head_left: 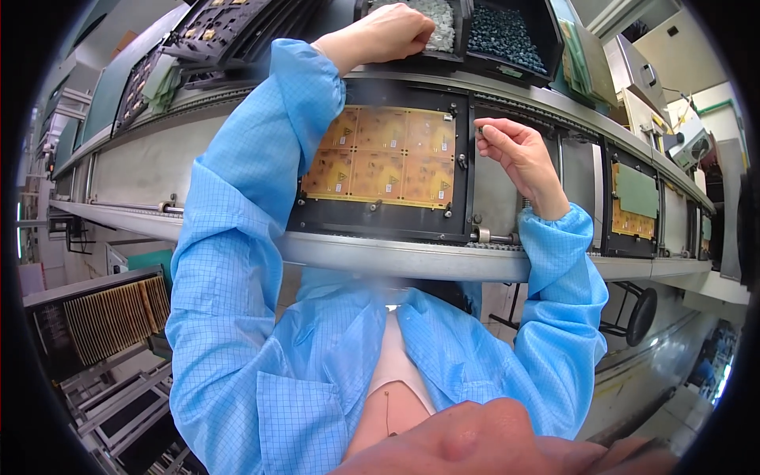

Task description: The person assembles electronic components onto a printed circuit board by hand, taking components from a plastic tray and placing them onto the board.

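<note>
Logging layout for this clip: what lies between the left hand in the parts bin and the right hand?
In the head view, between the left hand and right hand lie the bin's front edge, the conveyor rail and the black carrier's top right corner.

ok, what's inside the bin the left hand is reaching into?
The left hand is in a black bin of small pale, whitish parts. The hand covers the bin's near left part, so whatever the fingers grip is hidden. The neighbouring bin holds dark parts.
</note>
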`<state>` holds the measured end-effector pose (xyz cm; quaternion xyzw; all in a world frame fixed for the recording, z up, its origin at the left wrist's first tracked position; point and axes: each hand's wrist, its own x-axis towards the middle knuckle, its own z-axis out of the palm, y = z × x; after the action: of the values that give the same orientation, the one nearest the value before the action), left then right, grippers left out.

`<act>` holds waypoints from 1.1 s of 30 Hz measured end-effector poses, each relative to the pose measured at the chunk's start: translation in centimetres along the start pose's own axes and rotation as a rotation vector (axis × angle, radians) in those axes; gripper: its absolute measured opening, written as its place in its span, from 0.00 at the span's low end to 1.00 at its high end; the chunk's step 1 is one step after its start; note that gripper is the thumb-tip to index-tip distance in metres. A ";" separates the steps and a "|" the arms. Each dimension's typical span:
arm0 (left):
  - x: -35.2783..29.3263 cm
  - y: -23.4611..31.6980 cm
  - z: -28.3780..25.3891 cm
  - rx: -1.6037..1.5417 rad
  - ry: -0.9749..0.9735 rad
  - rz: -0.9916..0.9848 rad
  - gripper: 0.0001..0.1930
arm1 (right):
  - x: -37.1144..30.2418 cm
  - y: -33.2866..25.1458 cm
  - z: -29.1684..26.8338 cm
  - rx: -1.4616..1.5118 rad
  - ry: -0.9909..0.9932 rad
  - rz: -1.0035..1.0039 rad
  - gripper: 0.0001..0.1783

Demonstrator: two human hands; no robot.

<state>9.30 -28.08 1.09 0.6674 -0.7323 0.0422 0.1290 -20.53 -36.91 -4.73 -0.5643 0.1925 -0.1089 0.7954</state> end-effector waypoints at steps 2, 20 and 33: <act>-0.5 0.5 -0.3 -0.074 -0.048 -0.078 0.04 | 0.2 -0.1 0.4 -0.020 0.010 0.009 0.14; -10.3 3.7 -2.7 -0.570 0.350 -0.114 0.06 | 2.1 -0.2 4.0 -1.069 0.207 -0.411 0.05; -11.1 5.0 -4.7 -0.738 0.469 -0.251 0.05 | 2.9 -1.4 2.8 -1.339 -0.064 -0.770 0.07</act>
<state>5.84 -15.68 3.46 0.6327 -0.5628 -0.0877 0.5246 -16.64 -36.18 -3.15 -0.9551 -0.0156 -0.2217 0.1958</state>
